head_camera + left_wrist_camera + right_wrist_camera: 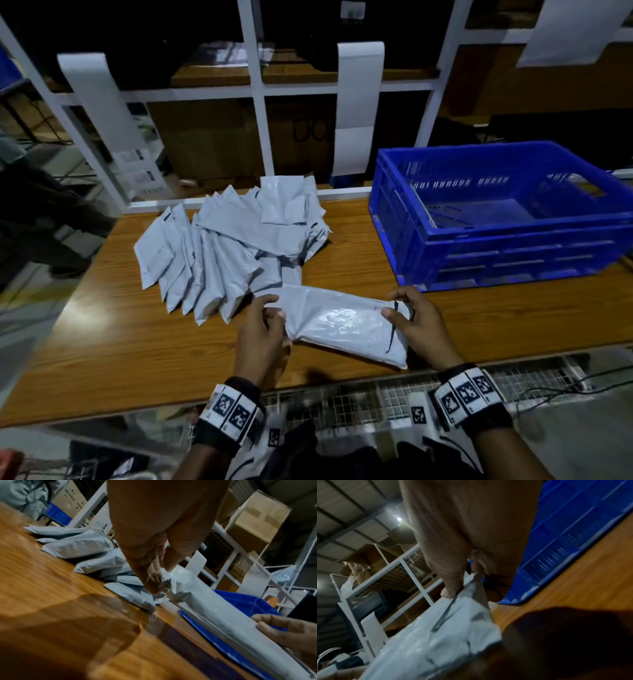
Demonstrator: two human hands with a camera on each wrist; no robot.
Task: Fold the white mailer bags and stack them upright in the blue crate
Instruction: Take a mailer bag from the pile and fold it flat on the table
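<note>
A white mailer bag (342,325) lies across the wooden table's near edge, held at both ends. My left hand (265,329) pinches its left end (167,577) between thumb and fingers. My right hand (407,318) pinches the right end, near a dark seam line (447,614). The bag (423,646) looks partly folded along its length. A spread pile of white mailer bags (226,253) lies behind it on the table. The blue crate (507,236) stands at the right rear, and I see no bags inside it.
The wooden table (137,349) has bare surface at the front left and front right. A white metal rack (255,92) with cardboard boxes rises behind the table. Wire mesh (342,401) runs below the front edge. A person in dark clothes (30,212) stands far left.
</note>
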